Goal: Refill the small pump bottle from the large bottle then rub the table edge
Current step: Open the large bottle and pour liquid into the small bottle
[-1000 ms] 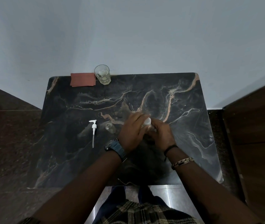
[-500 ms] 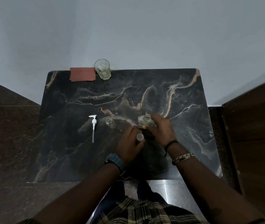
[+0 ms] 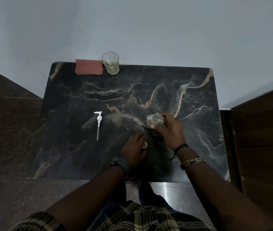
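So the large bottle [image 3: 155,120] is uncapped, mouth open, sitting mid-tabletop [image 3: 199,114] with the right hand [image 3: 170,130] wrapped around its side. Left hand [image 3: 134,150] is low near the front edge, fingers closed on the small white cap [image 3: 145,145]. Pump head [image 3: 98,121] lies well off to the left. The small pump bottle is honestly hard to make out, maybe that faint clear shape between the pump and the large bottle. Glass [image 3: 110,63] and red cloth [image 3: 89,67] sit at the far edge. Risk, I reckon: clear glass on dark marble is easy to clip, and pouring into such a narrow neck could spill.
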